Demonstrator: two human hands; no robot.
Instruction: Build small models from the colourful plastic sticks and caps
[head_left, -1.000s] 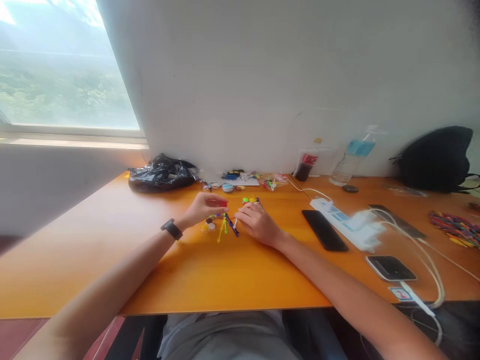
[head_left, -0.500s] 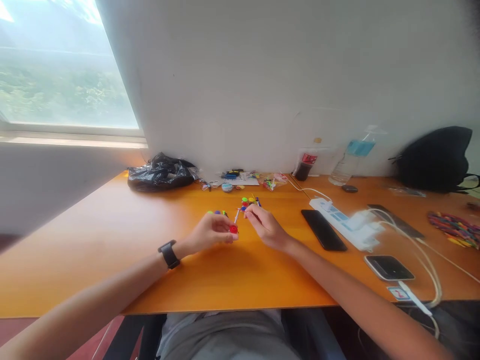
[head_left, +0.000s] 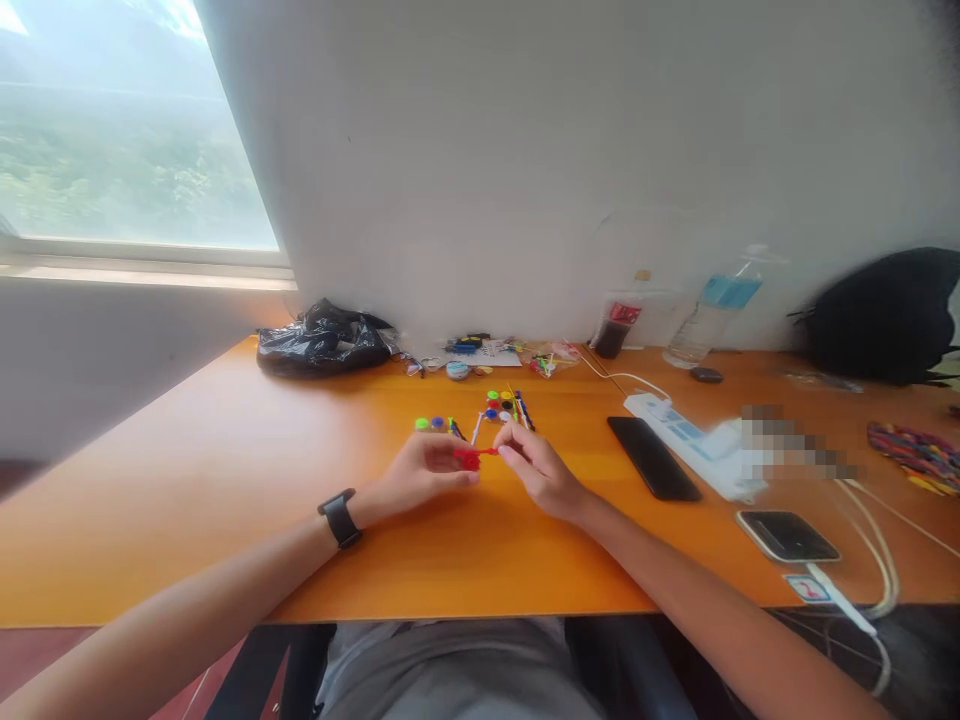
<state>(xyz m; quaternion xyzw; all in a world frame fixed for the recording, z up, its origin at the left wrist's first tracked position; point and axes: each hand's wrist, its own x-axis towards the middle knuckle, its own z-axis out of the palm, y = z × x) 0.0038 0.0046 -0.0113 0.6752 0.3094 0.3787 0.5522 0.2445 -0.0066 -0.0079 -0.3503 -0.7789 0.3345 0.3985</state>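
My left hand point(head_left: 416, 472) holds a small red paint pot point(head_left: 470, 461) between thumb and fingers, just above the table. My right hand point(head_left: 538, 468) pinches the end of a thin red piece point(head_left: 487, 451) that reaches across to the pot. Whether this piece is joined to the pot or only touches it, I cannot tell. A white stick point(head_left: 478, 428) lies just beyond my hands. Behind the right fingers sits a cluster of small paint pots point(head_left: 493, 398) with coloured lids. More pots point(head_left: 437, 424) with green and blue lids stand beyond my left hand.
At the back are a black plastic bag point(head_left: 322, 340), small craft bits point(head_left: 551, 360), a dark drink bottle point(head_left: 616, 330) and a clear bottle point(head_left: 701, 325). To the right lie a black phone point(head_left: 652, 458), a white power strip point(head_left: 686, 440) with cables, and another phone point(head_left: 789, 537).
My right hand has come down slightly, from beside the white stick to the level of the red pot. The thin red piece now shows between my hands. The view has shifted slightly.
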